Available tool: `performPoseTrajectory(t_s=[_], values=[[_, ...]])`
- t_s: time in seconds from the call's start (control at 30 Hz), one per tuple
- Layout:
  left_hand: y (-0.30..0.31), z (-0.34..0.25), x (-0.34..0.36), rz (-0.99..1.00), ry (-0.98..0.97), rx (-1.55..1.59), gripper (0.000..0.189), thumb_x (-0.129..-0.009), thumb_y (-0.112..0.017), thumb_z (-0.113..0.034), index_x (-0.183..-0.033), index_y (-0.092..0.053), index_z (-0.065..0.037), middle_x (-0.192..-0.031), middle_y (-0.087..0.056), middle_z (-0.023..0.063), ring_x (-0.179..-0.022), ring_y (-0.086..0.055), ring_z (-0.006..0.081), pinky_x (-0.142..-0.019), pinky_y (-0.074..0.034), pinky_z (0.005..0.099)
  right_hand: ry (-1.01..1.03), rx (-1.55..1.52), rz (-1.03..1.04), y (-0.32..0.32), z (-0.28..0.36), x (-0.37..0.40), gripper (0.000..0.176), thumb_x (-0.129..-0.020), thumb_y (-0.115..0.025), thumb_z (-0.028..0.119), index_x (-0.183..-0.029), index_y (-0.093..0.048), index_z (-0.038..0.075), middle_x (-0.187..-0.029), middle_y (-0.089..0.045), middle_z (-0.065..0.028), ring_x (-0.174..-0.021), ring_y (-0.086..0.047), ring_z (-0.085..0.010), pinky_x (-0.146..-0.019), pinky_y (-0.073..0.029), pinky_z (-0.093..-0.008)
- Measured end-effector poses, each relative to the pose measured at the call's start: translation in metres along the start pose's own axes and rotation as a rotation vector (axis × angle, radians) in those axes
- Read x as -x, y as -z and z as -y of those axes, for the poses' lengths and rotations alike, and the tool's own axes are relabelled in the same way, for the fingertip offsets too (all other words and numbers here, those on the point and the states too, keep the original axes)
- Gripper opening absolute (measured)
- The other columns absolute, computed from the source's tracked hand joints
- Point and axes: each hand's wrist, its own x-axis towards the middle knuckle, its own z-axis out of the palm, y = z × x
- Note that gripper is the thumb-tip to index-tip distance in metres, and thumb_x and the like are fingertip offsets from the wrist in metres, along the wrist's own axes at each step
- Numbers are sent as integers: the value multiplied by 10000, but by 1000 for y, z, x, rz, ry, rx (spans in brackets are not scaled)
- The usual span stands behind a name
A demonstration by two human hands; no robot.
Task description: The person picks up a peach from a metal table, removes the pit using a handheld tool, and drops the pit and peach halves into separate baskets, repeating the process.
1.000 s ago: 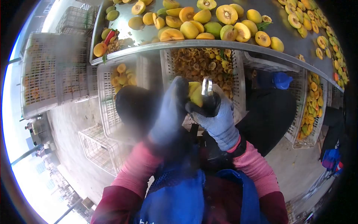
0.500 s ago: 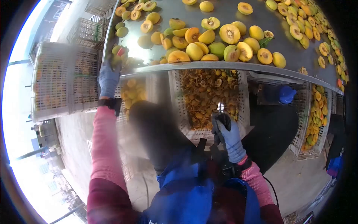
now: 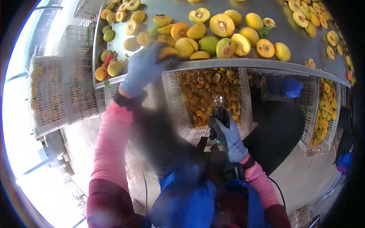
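Note:
My left hand (image 3: 143, 70), in a blue-grey glove with dark fingertips, reaches over the metal table's front rim. It is slightly blurred, and its fingers close round a yellow-orange peach half (image 3: 167, 52) among other halves. My right hand (image 3: 227, 133), gloved alike, grips a black-handled tool with a shiny metal loop tip (image 3: 218, 100), pointing away from me. Below that tip stands a white crate (image 3: 246, 97) filled with brownish-orange pits and scraps. Several halved peaches (image 3: 221, 25), some showing pits, lie along the near edge of the metal table (image 3: 300, 49).
At left stand stacked crates (image 3: 81, 85) of fruit. Another crate (image 3: 317, 150) holding yellow pieces is at right, with a blue object (image 3: 292, 88) under the table. More fruit (image 3: 304, 17) is heaped at the far right. A cable (image 3: 279, 192) hangs beside my right arm.
My left hand has moved right from the table's left corner to the peach halves. A red-marked fruit now shows at that corner. The tool in my right hand has shifted slightly left and upward.

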Motion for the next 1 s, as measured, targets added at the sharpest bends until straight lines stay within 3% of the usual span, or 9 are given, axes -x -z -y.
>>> performPoseTrajectory(t_s=[0.13,0.17,0.2,0.27,0.33,0.53,0.67,0.8,1.0], values=[[27,-75,24,-307,374,283,295,-828,-630,-232,-1048,-558,-48,-846,-622,114,-762,-615,263,-686,-484,341,-42,-71,-12,-5,20,1,226,-915,-467,76,-1137,-463,32,-790,-568,-78,-580,-572,-151,-512,-481,-261],[32,-98,35,-305,520,519,278,-851,-609,-229,-1035,-555,-28,-819,-620,120,-747,-612,227,-677,-481,322,264,190,-48,-15,24,6,225,-913,-472,88,-1130,-464,25,-802,-572,-88,-611,-580,-170,-542,-483,-271],[29,-108,44,-323,416,598,258,-886,-571,-221,-1029,-550,-6,-772,-612,115,-702,-589,175,-658,-477,303,567,455,-84,-32,28,11,226,-911,-477,99,-1122,-465,18,-813,-575,-98,-642,-588,-189,-573,-486,-280],[5,-114,76,-291,161,303,298,-826,-575,-32,-1113,-503,0,-951,-564,154,-739,-580,225,-629,-477,325,765,665,-85,-50,50,23,218,-893,-506,120,-1079,-479,10,-825,-585,-131,-705,-598,-259,-619,-484,-326],[-12,-129,94,-294,45,158,448,-759,-592,51,-1181,-453,-1,-1045,-501,177,-758,-552,260,-593,-467,337,552,537,-28,-60,84,34,202,-861,-553,138,-1007,-506,8,-826,-600,-177,-767,-604,-363,-649,-476,-400],[-38,-154,119,-444,456,389,242,-911,-496,-207,-1063,-511,-20,-920,-520,66,-828,-493,160,-720,-424,292,590,559,-60,-60,65,46,204,-847,-575,165,-976,-511,20,-781,-594,-192,-746,-594,-395,-616,-459,-425],[-45,-153,125,-462,211,187,446,-768,-596,48,-1170,-413,-10,-911,-474,164,-761,-482,285,-576,-418,370,541,450,-80,-62,63,58,211,-847,-565,150,-1001,-518,13,-796,-598,-191,-738,-591,-394,-622,-462,-426],[-34,-175,123,-461,228,275,471,-736,-560,86,-1172,-398,8,-951,-454,189,-807,-471,301,-626,-415,380,682,487,-181,-63,51,59,233,-850,-555,136,-1038,-517,3,-816,-598,-200,-748,-588,-397,-640,-460,-431],[-49,-179,135,-606,311,322,268,-965,-447,-262,-1076,-482,-20,-954,-512,48,-846,-465,118,-760,-400,259,635,501,-90,-55,43,63,262,-866,-538,146,-1082,-515,-2,-874,-602,-217,-800,-586,-400,-681,-458,-430]])
